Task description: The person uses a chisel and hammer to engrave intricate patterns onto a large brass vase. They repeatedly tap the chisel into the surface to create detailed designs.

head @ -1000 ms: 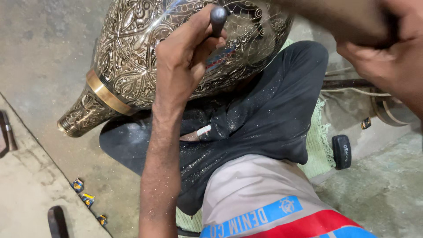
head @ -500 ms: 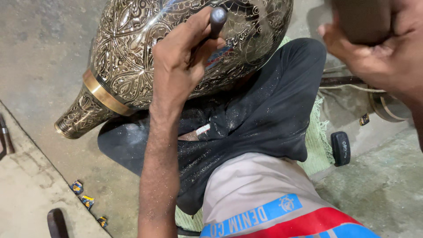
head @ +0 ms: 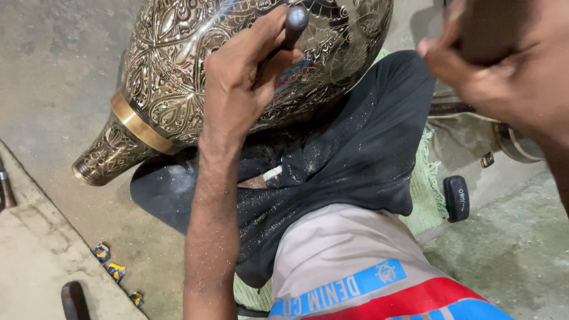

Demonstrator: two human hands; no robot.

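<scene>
Bare grey concrete floor (head: 53,77) spreads under the person, who sits with a large engraved brass vase (head: 195,71) lying on its side across a lap covered by dark cloth (head: 349,154) flecked with fine metal dust. Its narrow flared neck (head: 104,157), set off by a plain polished band, points down and away from the fingers toward the floor. The left hand (head: 243,77) rests on the vase's belly with its fingers (head: 258,41) curled closed around a slim dark metal punch (head: 293,24); thumb and forefinger pinch the shaft while the other fingers wrap behind it, and the rounded top of the tool stands just above the knuckles, its working tip hidden beneath the hand against the patterned surface. The right hand (head: 504,71) hangs well apart from those fingers, raised at the upper edge of the view, blurred by motion; its fingers appear clenched around a dark object (head: 492,29), possibly a mallet or hammer handle, though the blur makes that hard to confirm. Below the left forearm lies the person's pale garment with a blue and red waistband (head: 379,290). A green woven mat (head: 427,189) shows beyond the cloth, with a small black wheel (head: 456,198) beside it. Small crumpled blue and yellow wrappers (head: 112,269) lie on the floor far below the wrist.
</scene>
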